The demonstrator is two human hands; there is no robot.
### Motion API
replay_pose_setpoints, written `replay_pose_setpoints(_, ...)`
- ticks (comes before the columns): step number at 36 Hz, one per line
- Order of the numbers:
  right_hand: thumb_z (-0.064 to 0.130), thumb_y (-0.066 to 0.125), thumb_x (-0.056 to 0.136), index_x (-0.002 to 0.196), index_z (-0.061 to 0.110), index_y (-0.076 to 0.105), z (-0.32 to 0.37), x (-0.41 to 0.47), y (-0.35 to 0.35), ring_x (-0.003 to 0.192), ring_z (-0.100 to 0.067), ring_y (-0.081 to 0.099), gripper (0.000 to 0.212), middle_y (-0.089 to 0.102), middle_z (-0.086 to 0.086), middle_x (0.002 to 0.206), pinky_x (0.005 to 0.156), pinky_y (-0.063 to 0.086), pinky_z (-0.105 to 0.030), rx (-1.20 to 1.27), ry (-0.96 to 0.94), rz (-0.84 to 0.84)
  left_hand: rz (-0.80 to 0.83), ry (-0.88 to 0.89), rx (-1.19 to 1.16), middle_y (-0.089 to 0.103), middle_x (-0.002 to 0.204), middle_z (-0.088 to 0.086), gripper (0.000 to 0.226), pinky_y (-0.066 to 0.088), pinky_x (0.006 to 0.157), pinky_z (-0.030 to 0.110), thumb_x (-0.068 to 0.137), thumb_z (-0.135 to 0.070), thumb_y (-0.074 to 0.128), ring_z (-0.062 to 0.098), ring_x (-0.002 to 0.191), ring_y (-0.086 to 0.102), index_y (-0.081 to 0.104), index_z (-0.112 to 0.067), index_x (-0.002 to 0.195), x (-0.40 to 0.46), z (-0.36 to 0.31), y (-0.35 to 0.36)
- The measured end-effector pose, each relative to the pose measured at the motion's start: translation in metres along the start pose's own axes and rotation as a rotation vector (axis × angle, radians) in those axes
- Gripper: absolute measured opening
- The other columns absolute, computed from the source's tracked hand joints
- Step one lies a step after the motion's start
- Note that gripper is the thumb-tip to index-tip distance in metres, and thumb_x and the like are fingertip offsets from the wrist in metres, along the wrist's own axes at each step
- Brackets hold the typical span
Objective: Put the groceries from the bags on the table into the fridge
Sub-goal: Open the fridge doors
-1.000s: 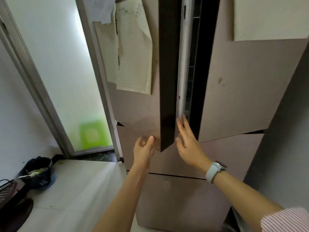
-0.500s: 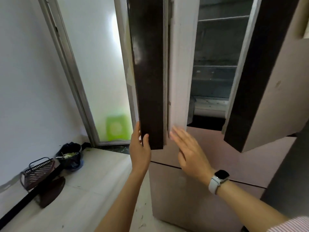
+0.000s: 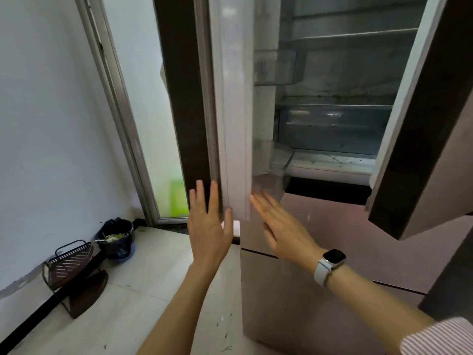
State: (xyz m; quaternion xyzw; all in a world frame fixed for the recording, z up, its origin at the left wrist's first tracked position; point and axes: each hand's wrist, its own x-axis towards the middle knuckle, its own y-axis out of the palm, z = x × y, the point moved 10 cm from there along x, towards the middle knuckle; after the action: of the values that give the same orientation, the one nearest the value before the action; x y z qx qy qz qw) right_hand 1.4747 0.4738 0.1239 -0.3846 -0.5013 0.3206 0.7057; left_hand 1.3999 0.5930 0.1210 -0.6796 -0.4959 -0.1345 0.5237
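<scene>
The fridge stands in front of me with both upper doors swung open. Its left door (image 3: 194, 98) is edge-on to me and its right door (image 3: 422, 124) hangs at the right. Inside I see bare shelves (image 3: 345, 37) and a clear drawer (image 3: 332, 124). My left hand (image 3: 208, 226) is flat, fingers straight, at the lower edge of the left door. My right hand (image 3: 281, 226), blurred and with straight fingers, is just below the door's inner side. Neither hand holds anything. No bags or groceries are in view.
A frosted glass door (image 3: 143, 111) stands left of the fridge. On the floor by the white wall sit a dark bin (image 3: 115, 239) lined with a bag and a wire rack (image 3: 69, 260). The fridge's lower drawers (image 3: 294, 303) are closed.
Both upper fridge doors have swung from almost closed to wide open, the left one pushed leftward by my hands. The inside of the fridge has come into view.
</scene>
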Motion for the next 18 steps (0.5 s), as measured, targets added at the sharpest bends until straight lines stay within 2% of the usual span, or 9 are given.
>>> replay_pose_setpoints(3,0.017,0.029,0.092,0.145,0.017,0.012,0.002,0.002,-0.002,0.139,-0.007,-0.001,0.056,0.009,0.006,0.151,0.113,-0.002,-0.027,-0.017,-0.008,-0.065,-0.021,-0.075,0.007,0.018,0.155,0.010,0.064,0.021,0.111,0.047,0.089,-0.040,0.037,0.032,0.143,0.013,0.022,-0.015,0.146,0.001,0.008,-0.009)
replay_pose_setpoints(6,0.003,0.043,0.084,0.140,0.009,0.035,-0.011,-0.004,-0.014,0.140,-0.015,0.020,0.057,0.036,-0.008,0.147,0.114,0.019,-0.037,-0.040,0.008,-0.175,-0.080,0.032,-0.023,0.023,0.153,0.013,0.062,0.021,0.114,0.046,0.087,-0.032,0.043,0.030,0.143,0.015,0.026,-0.012,0.144,-0.002,-0.013,-0.020)
replay_pose_setpoints(8,0.008,0.037,0.083,0.136,0.008,0.041,-0.024,-0.012,-0.030,0.138,-0.016,0.027,0.053,0.044,-0.009,0.142,0.113,0.024,-0.041,-0.068,0.045,-0.245,-0.107,0.106,-0.073,0.028,0.150,0.014,0.060,0.022,0.114,0.043,0.087,-0.025,0.049,0.029,0.141,0.020,0.030,-0.011,0.141,-0.006,-0.033,-0.021)
replay_pose_setpoints(10,0.009,0.037,0.082,0.132,0.007,0.045,-0.037,-0.022,-0.051,0.135,-0.019,0.030,0.050,0.048,-0.010,0.137,0.113,0.024,-0.045,-0.150,0.079,-0.310,-0.089,0.154,-0.143,0.034,0.147,0.014,0.057,0.025,0.111,0.041,0.085,-0.019,0.052,0.028,0.138,0.027,0.034,-0.011,0.138,-0.008,-0.053,-0.013)
replay_pose_setpoints(14,-0.002,0.063,0.071,0.128,0.006,0.050,-0.070,-0.049,-0.100,0.135,-0.027,0.029,0.059,0.047,-0.015,0.137,0.111,0.018,-0.053,-0.451,0.189,-0.413,0.045,0.218,-0.251,0.039,0.144,0.013,0.057,0.033,0.107,0.040,0.081,-0.016,0.056,0.028,0.133,0.035,0.038,-0.011,0.135,-0.004,-0.095,0.021)
replay_pose_setpoints(16,0.005,0.065,0.071,0.131,0.007,0.047,-0.092,-0.061,-0.116,0.138,-0.029,0.024,0.062,0.041,-0.016,0.143,0.113,0.014,-0.056,-0.638,0.267,-0.353,0.103,0.265,-0.294,0.040,0.143,0.013,0.058,0.036,0.105,0.042,0.081,-0.015,0.056,0.029,0.132,0.037,0.038,-0.011,0.136,0.001,-0.121,0.036)
replay_pose_setpoints(18,0.015,0.067,0.073,0.134,0.010,0.045,-0.121,-0.073,-0.124,0.140,-0.030,0.019,0.065,0.033,-0.015,0.148,0.114,0.009,-0.057,-0.802,0.347,-0.216,0.155,0.313,-0.334,0.040,0.143,0.014,0.058,0.037,0.105,0.041,0.083,-0.016,0.054,0.028,0.132,0.038,0.037,-0.010,0.137,0.006,-0.147,0.050)
